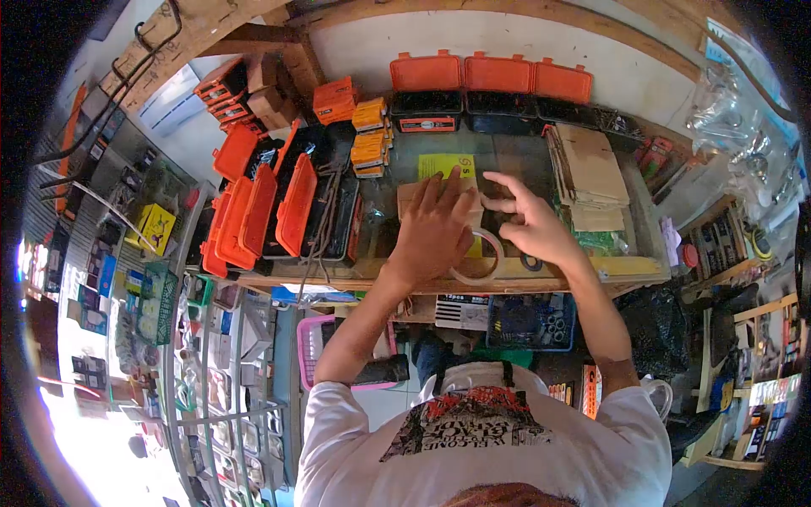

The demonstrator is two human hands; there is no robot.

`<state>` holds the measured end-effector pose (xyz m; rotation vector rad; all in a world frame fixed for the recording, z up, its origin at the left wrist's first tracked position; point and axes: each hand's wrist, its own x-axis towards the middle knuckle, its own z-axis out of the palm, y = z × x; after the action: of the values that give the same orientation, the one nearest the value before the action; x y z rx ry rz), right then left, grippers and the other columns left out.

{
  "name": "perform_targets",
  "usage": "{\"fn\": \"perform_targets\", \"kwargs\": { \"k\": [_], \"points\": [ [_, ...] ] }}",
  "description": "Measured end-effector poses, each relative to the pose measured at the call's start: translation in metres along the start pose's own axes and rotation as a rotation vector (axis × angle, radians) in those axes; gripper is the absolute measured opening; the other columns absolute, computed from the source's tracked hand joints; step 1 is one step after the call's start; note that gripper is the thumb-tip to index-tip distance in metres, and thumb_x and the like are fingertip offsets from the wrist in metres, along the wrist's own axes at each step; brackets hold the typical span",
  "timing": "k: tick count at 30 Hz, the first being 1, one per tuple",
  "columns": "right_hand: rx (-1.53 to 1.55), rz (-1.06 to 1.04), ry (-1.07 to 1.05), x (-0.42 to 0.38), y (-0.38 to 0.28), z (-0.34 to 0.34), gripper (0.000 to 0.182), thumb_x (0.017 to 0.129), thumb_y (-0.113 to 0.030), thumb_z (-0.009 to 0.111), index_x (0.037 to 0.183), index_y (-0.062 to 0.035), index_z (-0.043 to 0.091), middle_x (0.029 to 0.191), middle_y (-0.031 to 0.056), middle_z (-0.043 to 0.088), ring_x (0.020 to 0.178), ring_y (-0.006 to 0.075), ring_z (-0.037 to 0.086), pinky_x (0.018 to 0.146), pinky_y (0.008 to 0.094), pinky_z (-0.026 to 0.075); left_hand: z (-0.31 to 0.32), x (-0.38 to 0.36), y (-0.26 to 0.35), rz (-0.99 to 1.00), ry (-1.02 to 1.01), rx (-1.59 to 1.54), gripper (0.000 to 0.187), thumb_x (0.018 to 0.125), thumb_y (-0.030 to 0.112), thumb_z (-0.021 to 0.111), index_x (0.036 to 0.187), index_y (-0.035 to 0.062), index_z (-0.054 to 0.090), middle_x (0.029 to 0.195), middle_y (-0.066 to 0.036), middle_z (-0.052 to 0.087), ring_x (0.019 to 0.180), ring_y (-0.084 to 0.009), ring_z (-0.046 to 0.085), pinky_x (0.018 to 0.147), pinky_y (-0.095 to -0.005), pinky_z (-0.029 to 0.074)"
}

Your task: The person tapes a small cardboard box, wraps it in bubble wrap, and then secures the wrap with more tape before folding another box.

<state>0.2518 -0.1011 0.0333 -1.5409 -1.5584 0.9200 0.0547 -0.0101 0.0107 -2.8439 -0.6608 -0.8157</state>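
Observation:
My left hand (pixel 435 224) lies with its fingers stretched out over a brown cardboard piece (pixel 408 196) on the glass-topped table. Under and beyond its fingertips shows a yellow printed sheet (pixel 446 162). My right hand (pixel 541 226) is just to the right, fingers apart and partly curled, with nothing visible in it. A pale roll of tape (pixel 497 264) rests by the front edge below both hands, partly covered by the left one. Close to my right wrist lies a small dark ring (pixel 531 263).
Black boxes with orange lids (pixel 245 211) stand at left, and more orange-lidded boxes (pixel 427 93) line the back. Small orange-yellow boxes (pixel 369 139) are stacked between them. Flat brown cardboard pieces (pixel 596 165) pile up at right. Below the edge sits a blue basket (pixel 532 321).

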Motion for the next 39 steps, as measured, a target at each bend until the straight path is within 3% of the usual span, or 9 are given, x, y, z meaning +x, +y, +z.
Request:
{"fn": "perform_targets", "kwargs": {
  "k": [5,12,15,25,28,31,34,36,39],
  "points": [
    [0.063,-0.083,0.042,-0.003,0.008,-0.004,0.074,0.084,0.003,0.057,0.152,-0.0127,0.032,0.140,0.0194,0.058,0.075,0.0082,0.059,0.070,0.0261,0.048,0.005,-0.003,-0.004,-0.044,-0.025,-0.037,0.058,0.084,0.022,0.062,0.135,-0.0008,0.047,0.152,-0.023,0.039,0.132,-0.0449,0.044,0.110,-0.0585,0.034],
    [0.226,0.001,0.031,0.000,0.009,0.010,0.083,0.083,0.004,0.057,0.157,-0.0138,0.022,0.136,0.0256,0.058,0.073,0.0078,0.060,0.068,0.0275,0.049,0.002,-0.004,-0.004,-0.010,-0.032,-0.017,0.056,0.084,0.023,0.062,0.133,0.0027,0.048,0.152,-0.022,0.040,0.133,-0.0456,0.043,0.108,-0.0587,0.035],
    [0.291,-0.015,0.027,0.003,0.025,0.012,0.082,0.086,0.009,0.055,0.157,-0.0169,0.024,0.139,0.0208,0.058,0.064,-0.0010,0.045,0.059,0.0185,0.040,0.002,-0.003,-0.004,-0.030,-0.037,-0.026,0.059,0.084,0.023,0.062,0.136,0.0028,0.046,0.152,-0.022,0.040,0.133,-0.0454,0.044,0.108,-0.0588,0.035],
    [0.117,-0.086,0.161,-0.005,0.012,0.016,0.077,0.092,-0.009,0.064,0.156,-0.0167,0.023,0.128,0.0242,0.063,0.064,0.0122,0.061,0.062,0.0308,0.052,-0.001,0.001,-0.024,0.090,-0.113,-0.067,0.058,0.087,0.017,0.055,0.140,-0.0026,0.044,0.147,-0.027,0.044,0.128,-0.0452,0.049,0.111,-0.0518,0.037],
    [0.306,-0.090,0.163,-0.003,0.011,-0.003,0.063,0.097,-0.007,0.060,0.153,-0.0126,0.031,0.126,0.0147,0.064,0.074,0.0074,0.062,0.056,0.0220,0.049,-0.002,0.010,-0.041,0.133,-0.138,-0.142,0.047,0.092,0.018,0.057,0.136,0.0011,0.052,0.127,-0.027,0.059,0.122,-0.0415,0.054,0.105,-0.0516,0.043],
    [0.245,-0.095,0.194,-0.012,0.011,-0.015,0.051,0.098,-0.010,0.060,0.145,-0.0091,0.043,0.129,0.0129,0.063,0.070,0.0033,0.055,0.057,0.0209,0.049,-0.004,0.029,-0.037,-0.160,-0.254,0.091,0.037,0.089,0.022,0.059,0.121,0.0028,0.061,0.116,-0.023,0.065,0.110,-0.0347,0.062,0.094,-0.0475,0.051],
    [0.119,-0.130,0.203,-0.023,0.013,-0.012,0.045,0.096,-0.012,0.063,0.139,-0.0087,0.051,0.121,0.0088,0.068,0.062,0.0023,0.051,0.059,0.0230,0.048,0.020,0.030,-0.063,0.190,-0.196,0.365,0.038,0.091,0.029,0.054,0.111,-0.0016,0.066,0.111,-0.027,0.064,0.097,-0.0425,0.063,0.077,-0.0474,0.057],
    [-0.051,-0.175,0.156,-0.034,0.013,-0.008,0.044,0.094,-0.014,0.065,0.137,-0.0085,0.053,0.117,0.0072,0.070,0.061,0.0035,0.051,0.060,0.0257,0.049,0.022,0.025,-0.055,0.062,-0.079,0.396,0.038,0.091,0.029,0.054,0.107,-0.0030,0.067,0.104,-0.028,0.063,0.093,-0.0450,0.062,0.075,-0.0485,0.057],
    [-0.230,-0.295,0.091,-0.051,0.006,0.000,0.040,0.092,-0.019,0.067,0.129,-0.0068,0.058,0.104,0.0101,0.071,0.065,0.0178,0.062,0.064,0.0328,0.050,0.029,0.017,-0.045,0.015,-0.003,0.313,0.037,0.091,0.028,0.053,0.111,-0.0012,0.065,0.100,-0.029,0.061,0.092,-0.0481,0.062,0.077,-0.0513,0.056]
  ]
}}
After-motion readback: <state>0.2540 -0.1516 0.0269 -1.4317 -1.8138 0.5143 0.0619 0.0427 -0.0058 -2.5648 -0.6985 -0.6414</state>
